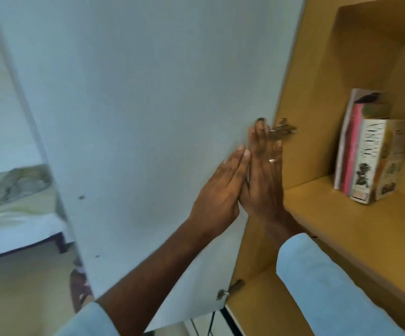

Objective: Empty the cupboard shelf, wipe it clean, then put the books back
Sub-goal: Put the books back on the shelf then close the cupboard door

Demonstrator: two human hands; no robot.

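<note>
Nearest the lens are your two pale blue sleeves, the right one (322, 282) filling the lower right of the frame, the left (87, 321) at the bottom edge. Your left hand (218, 190) and right hand (264, 180) meet palm to palm at centre frame, fingers (260, 132) straight and extended, holding nothing. Behind them stands the open white cupboard door (148, 93), with a brass hinge (282, 129) just past your right fingertips.

Judging by the scene, either the job has barely started or it is finished: a small row of upright paperback books (368, 151) stands on the tan wooden cupboard shelf (342, 214) at right of frame. No cloth is in sight, and whether the shelf has been wiped cannot be told from here. If it has not, emptying, wiping and restocking all remain.

Those books sit well to the right of your fingers, deeper in the cupboard, untouched, with bare shelf between.
</note>
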